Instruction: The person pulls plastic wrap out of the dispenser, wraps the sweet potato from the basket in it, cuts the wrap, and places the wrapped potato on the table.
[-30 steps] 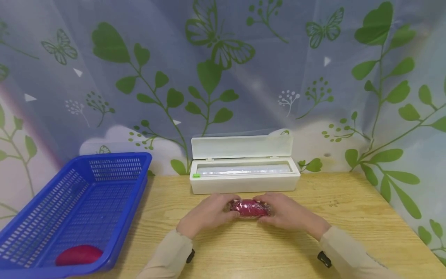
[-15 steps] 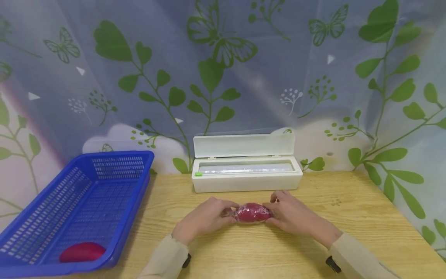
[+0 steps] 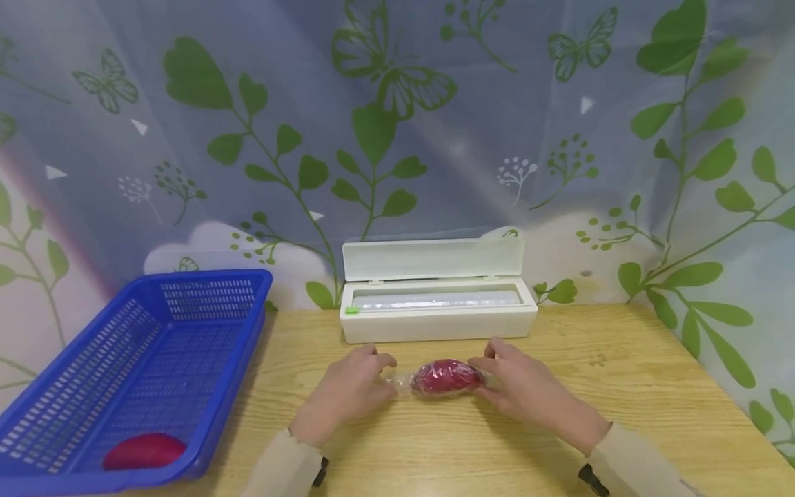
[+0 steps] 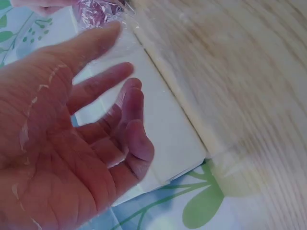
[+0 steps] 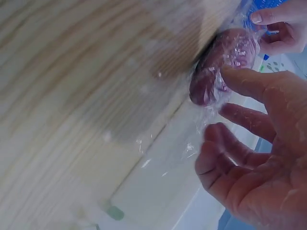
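A dark red, elongated oval thing like a sweet potato (image 3: 447, 377), wrapped in clear film, lies on the wooden table between both hands. A loose tail of cling film (image 3: 402, 383) sticks out from its left end. Around that tail, without touching the red thing, my left hand (image 3: 348, 390) has its thumb and forefinger spread apart. The left wrist view shows the palm, with film close to the thumb tip. My right hand (image 3: 528, 383) holds the right end between thumb and forefinger; in the right wrist view the thumb (image 5: 244, 81) lies against the wrapped side.
Behind the hands stands a white cling film box (image 3: 437, 328), lid raised, a roll inside and a green slider at its left. At the left is a blue plastic basket (image 3: 205, 407) holding another dark red thing (image 3: 144, 451). A patterned cloth (image 3: 459, 152) hangs behind.
My left hand has moved left off the wrapped red thing and its fingers have spread, baring the film tail. The red thing has shifted slightly toward me; the right hand stays at its end.
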`<state>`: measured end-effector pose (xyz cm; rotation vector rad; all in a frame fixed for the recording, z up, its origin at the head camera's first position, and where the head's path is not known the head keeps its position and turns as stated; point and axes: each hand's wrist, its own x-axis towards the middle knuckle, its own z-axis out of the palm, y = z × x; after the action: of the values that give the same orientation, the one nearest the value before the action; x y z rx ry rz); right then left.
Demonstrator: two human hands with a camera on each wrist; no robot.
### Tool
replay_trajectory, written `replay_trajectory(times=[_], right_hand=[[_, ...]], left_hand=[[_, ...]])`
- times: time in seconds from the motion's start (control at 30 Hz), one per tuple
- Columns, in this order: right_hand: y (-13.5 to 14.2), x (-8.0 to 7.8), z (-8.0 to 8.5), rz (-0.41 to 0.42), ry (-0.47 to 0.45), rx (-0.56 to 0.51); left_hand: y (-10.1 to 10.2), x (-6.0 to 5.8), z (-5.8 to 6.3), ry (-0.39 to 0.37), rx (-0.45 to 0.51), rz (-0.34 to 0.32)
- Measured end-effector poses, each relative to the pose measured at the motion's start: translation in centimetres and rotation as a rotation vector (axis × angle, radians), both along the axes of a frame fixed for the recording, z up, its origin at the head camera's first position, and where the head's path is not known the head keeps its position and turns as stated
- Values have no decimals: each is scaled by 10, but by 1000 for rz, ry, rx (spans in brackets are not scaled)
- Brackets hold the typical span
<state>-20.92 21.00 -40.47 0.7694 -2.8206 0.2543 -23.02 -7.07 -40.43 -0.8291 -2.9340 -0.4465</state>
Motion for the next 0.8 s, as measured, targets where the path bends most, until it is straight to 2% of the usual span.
replay_trajectory(times=[0.13, 0.33, 0.5, 0.6, 0.73, 0.8], right_hand=[[-7, -4, -1, -37, -57, -7], [-12, -10, -6, -21, -184, -115], [-13, -11, -11, 25, -162, -84], [-16, -12, -12, 23, -153, -74], [-20, -12, -11, -23, -175, -110], [-21, -11, -10, -59, -183, -142]], left_hand=[[-3, 2, 2, -27, 14, 41], [-3, 1, 2, -121, 125, 21], [-3, 0, 5, -139, 173, 59], [-3, 0, 7, -127, 177, 88], [-2, 1, 11, -106, 202, 136], [-1, 3, 14, -101, 255, 169]])
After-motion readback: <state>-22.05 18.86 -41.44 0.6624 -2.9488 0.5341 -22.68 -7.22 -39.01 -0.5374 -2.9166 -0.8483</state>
